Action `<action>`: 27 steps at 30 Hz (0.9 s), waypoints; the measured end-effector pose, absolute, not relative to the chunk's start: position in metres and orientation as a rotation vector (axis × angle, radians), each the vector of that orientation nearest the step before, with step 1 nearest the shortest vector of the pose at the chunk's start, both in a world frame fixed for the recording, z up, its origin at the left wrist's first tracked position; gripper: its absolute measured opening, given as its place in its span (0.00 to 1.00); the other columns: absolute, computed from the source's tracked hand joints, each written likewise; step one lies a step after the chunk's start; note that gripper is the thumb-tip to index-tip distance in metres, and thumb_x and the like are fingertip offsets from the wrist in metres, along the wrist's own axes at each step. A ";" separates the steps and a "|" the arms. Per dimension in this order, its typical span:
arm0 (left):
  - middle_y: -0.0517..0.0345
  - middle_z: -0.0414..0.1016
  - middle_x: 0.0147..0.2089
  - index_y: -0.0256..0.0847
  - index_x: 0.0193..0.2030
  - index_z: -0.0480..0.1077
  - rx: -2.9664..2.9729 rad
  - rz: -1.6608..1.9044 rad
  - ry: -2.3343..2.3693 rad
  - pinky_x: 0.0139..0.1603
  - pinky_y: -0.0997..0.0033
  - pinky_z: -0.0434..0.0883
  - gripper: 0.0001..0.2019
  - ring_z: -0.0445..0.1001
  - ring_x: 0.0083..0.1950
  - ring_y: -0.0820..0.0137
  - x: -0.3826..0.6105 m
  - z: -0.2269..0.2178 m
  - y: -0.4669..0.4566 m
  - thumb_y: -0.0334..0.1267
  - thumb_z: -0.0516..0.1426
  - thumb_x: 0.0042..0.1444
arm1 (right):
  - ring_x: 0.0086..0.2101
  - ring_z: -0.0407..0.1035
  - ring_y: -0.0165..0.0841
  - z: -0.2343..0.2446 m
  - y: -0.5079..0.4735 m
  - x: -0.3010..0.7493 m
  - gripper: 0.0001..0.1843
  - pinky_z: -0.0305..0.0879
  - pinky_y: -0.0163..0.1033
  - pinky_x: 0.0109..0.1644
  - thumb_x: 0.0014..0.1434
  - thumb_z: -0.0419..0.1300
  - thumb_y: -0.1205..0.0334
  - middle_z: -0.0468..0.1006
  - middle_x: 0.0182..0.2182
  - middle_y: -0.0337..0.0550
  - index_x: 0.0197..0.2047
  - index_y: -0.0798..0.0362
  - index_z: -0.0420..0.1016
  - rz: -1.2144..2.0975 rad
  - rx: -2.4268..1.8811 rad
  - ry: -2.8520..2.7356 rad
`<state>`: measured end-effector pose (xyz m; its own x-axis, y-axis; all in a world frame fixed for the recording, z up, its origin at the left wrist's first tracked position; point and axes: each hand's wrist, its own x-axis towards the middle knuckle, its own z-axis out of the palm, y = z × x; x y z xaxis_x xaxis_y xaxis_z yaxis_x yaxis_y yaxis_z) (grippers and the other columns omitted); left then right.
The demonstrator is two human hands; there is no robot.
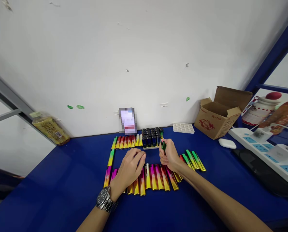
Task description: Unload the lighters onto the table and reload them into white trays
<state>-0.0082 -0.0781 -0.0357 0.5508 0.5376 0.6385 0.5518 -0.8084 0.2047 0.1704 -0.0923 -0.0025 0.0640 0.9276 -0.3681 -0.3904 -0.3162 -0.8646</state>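
Green lighter (163, 146) is sitting clamped in the right hand (170, 155);
left hand (131, 166) is curling near other lighters (153, 177), fingers together; cannot tell whether it is gripping anything.

The near lighters (153, 180) gleam like glossy metallic foil, the watch bracelet (109, 205) like polished metal. At far right, the carton (209, 122) is matt cardboard, the white tray (183, 128) plastic (the tabletop (62, 187): smooth, softly shiny).
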 end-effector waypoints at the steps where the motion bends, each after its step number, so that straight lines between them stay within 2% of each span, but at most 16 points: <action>1: 0.52 0.72 0.38 0.37 0.43 0.71 -2.746 -1.115 -0.961 0.44 0.65 0.72 0.11 0.71 0.41 0.68 -0.008 -0.036 -0.078 0.32 0.48 0.65 | 0.09 0.38 0.21 -0.002 -0.092 0.170 0.23 0.35 0.29 0.13 0.56 0.40 0.62 0.48 0.06 0.32 0.10 0.51 0.52 1.492 -1.221 -0.639; 10: 0.50 0.73 0.38 0.36 0.40 0.71 -2.630 -1.007 -1.062 0.43 0.65 0.71 0.12 0.72 0.41 0.66 -0.011 -0.035 -0.076 0.34 0.47 0.65 | 0.09 0.38 0.21 -0.005 -0.090 0.170 0.24 0.35 0.29 0.12 0.56 0.39 0.63 0.47 0.06 0.32 0.10 0.51 0.52 1.489 -1.189 -0.625; 16: 0.45 0.72 0.39 0.35 0.40 0.72 -2.262 -0.549 -1.600 0.38 0.62 0.68 0.13 0.71 0.41 0.59 -0.022 -0.029 -0.067 0.37 0.48 0.63 | 0.09 0.37 0.21 -0.011 -0.090 0.173 0.23 0.35 0.29 0.12 0.55 0.41 0.62 0.48 0.06 0.32 0.10 0.51 0.53 1.491 -1.157 -0.656; 20: 0.39 0.70 0.42 0.32 0.45 0.71 -1.998 -0.157 -1.908 0.36 0.60 0.66 0.17 0.70 0.42 0.54 -0.031 -0.024 -0.067 0.38 0.44 0.63 | 0.09 0.38 0.21 -0.013 -0.089 0.173 0.23 0.35 0.29 0.12 0.55 0.42 0.62 0.48 0.06 0.32 0.10 0.51 0.53 1.492 -1.156 -0.662; 23: 0.39 0.69 0.42 0.31 0.49 0.69 -1.915 -0.012 -2.002 0.36 0.61 0.66 0.19 0.71 0.42 0.53 -0.035 -0.024 -0.068 0.38 0.42 0.64 | 0.10 0.38 0.21 -0.013 -0.090 0.173 0.23 0.35 0.30 0.13 0.57 0.42 0.61 0.48 0.06 0.32 0.12 0.51 0.53 1.465 -1.155 -0.679; 27: 0.39 0.69 0.41 0.31 0.53 0.67 -1.916 0.077 -2.054 0.35 0.62 0.67 0.19 0.73 0.40 0.55 -0.038 -0.022 -0.068 0.33 0.41 0.63 | 0.10 0.40 0.22 -0.015 -0.088 0.175 0.26 0.40 0.31 0.13 0.63 0.40 0.52 0.50 0.07 0.31 0.16 0.50 0.56 1.381 -1.119 -0.737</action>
